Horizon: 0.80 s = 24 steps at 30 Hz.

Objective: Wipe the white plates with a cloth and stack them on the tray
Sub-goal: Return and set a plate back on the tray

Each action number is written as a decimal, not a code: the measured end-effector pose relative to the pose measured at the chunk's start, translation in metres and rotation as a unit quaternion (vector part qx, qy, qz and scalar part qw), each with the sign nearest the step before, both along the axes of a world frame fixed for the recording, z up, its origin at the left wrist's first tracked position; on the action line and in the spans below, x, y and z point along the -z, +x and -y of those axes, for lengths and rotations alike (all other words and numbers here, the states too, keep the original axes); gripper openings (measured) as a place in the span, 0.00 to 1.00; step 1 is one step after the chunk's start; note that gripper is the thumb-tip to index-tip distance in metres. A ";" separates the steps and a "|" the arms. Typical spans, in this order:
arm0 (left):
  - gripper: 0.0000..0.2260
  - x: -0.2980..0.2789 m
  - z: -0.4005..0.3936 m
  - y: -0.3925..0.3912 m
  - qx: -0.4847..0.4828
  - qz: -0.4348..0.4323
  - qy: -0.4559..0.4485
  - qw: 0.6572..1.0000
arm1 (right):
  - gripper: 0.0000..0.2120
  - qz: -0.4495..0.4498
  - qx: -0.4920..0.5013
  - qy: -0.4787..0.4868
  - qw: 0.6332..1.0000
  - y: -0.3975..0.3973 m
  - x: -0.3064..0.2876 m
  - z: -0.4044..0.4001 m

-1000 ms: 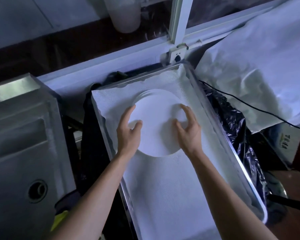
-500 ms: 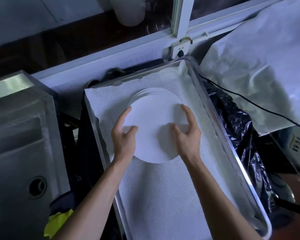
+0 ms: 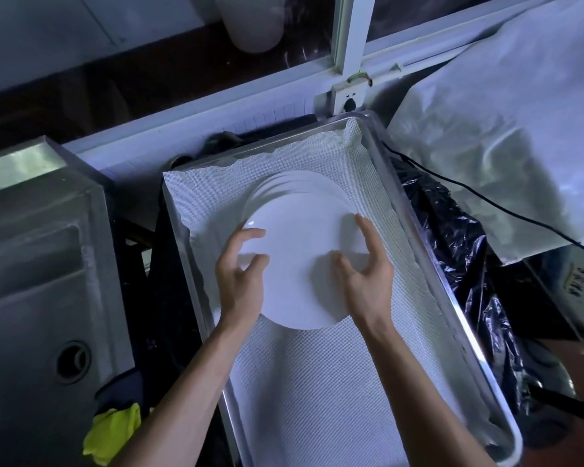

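Observation:
A stack of white plates (image 3: pixel 300 237) sits in the far half of a long metal tray (image 3: pixel 469 332) lined with white mesh cloth (image 3: pixel 317 382). The top plate lies slightly nearer me than the ones under it. My left hand (image 3: pixel 240 284) is over the top plate's left edge and my right hand (image 3: pixel 368 278) over its right edge. Both have loosely curved, spread fingers that pinch nothing. Shadows fall on the plate under both hands.
A steel sink (image 3: pixel 41 298) with a drain stands to the left, and a yellow cloth (image 3: pixel 112 429) lies at its near corner. Right of the tray are black plastic (image 3: pixel 459 247), a black cable (image 3: pixel 486 200) and a white sheet (image 3: pixel 503 146). A wall socket (image 3: pixel 349 99) sits behind the tray.
Both hands gripped the top plate's edges a second ago; now their fingers have loosened and drawn slightly back toward me. The plate rests on the stack.

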<state>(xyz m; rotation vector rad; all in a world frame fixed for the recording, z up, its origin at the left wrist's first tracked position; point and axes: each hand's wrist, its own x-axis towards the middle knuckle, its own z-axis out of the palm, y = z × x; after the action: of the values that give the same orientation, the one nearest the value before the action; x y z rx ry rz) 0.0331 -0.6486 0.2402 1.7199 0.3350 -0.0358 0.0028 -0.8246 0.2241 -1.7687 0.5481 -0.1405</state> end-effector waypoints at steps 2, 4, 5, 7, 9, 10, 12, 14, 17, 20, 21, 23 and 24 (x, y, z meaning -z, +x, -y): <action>0.15 -0.002 0.000 -0.003 0.006 0.011 0.007 1.000 | 0.32 0.005 0.007 0.002 1.000 -0.005 -0.002 0.000; 0.15 -0.005 0.002 -0.007 0.007 0.021 0.011 1.000 | 0.31 0.013 0.014 0.001 1.000 -0.009 -0.005 0.000; 0.15 -0.006 0.003 -0.009 0.007 0.026 0.014 1.000 | 0.31 0.016 0.016 0.000 1.000 -0.011 -0.006 0.001; 0.16 -0.010 0.004 -0.013 0.007 0.034 0.018 0.999 | 0.31 0.020 0.018 -0.006 1.000 -0.015 -0.010 0.002; 0.18 -0.015 0.005 -0.016 0.010 0.039 0.020 0.999 | 0.30 0.028 0.018 -0.019 0.999 -0.019 -0.014 0.004; 0.18 -0.017 0.005 -0.017 0.012 0.041 0.022 0.999 | 0.29 0.035 0.016 -0.027 0.999 -0.021 -0.017 0.005; 0.19 -0.022 0.006 -0.018 0.015 0.046 0.035 0.998 | 0.26 0.043 0.011 -0.038 0.998 -0.023 -0.022 0.006; 0.19 -0.025 0.007 -0.020 0.020 0.052 0.056 0.997 | 0.23 0.041 0.008 -0.044 0.998 -0.028 -0.027 0.007; 0.19 -0.027 0.006 -0.028 0.045 0.086 0.105 0.990 | 0.16 0.036 0.005 -0.061 0.998 -0.039 -0.033 0.007; 0.19 -0.028 0.001 -0.038 0.078 0.120 0.165 0.976 | 0.14 0.031 0.008 -0.084 0.996 -0.055 -0.040 0.003; 0.19 -0.028 -0.002 -0.042 0.089 0.129 0.176 0.972 | 0.14 0.030 0.009 -0.094 0.995 -0.061 -0.043 0.001; 0.19 -0.030 -0.008 -0.052 0.109 0.144 0.180 0.967 | 0.14 0.028 0.015 -0.110 0.993 -0.076 -0.048 -0.006; 0.19 -0.031 -0.011 -0.058 0.119 0.148 0.175 0.966 | 0.14 0.028 0.022 -0.117 0.992 -0.085 -0.051 -0.010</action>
<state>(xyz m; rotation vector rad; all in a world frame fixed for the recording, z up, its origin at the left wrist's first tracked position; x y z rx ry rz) -0.0245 -0.6375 0.2711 2.0742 -0.0972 0.1104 -0.0818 -0.8146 0.2750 -1.9745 0.5478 -0.2956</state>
